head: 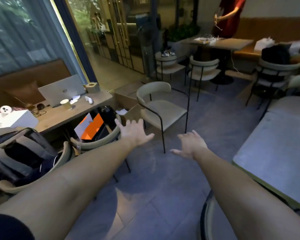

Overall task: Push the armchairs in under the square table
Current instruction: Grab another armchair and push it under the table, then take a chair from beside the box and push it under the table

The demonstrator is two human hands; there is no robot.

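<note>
A beige armchair (160,108) with a thin black frame stands alone on the grey floor in the middle of the view, its seat facing right, apart from the tables. The grey square table (274,149) fills the right edge. Another armchair's curved back (208,220) shows at the bottom, beside that table. My left hand (133,131) stretches forward with spread fingers, just short of the armchair's left side and touching nothing. My right hand (190,144) is held out with straight fingers near the chair's front leg, also touching nothing.
A wooden desk (62,115) at the left holds a laptop (62,90) and a paper cup. Two chairs with bags (33,153) stand before it. Further chairs (203,70) and a table (222,43) are behind, where a person in red (230,16) stands.
</note>
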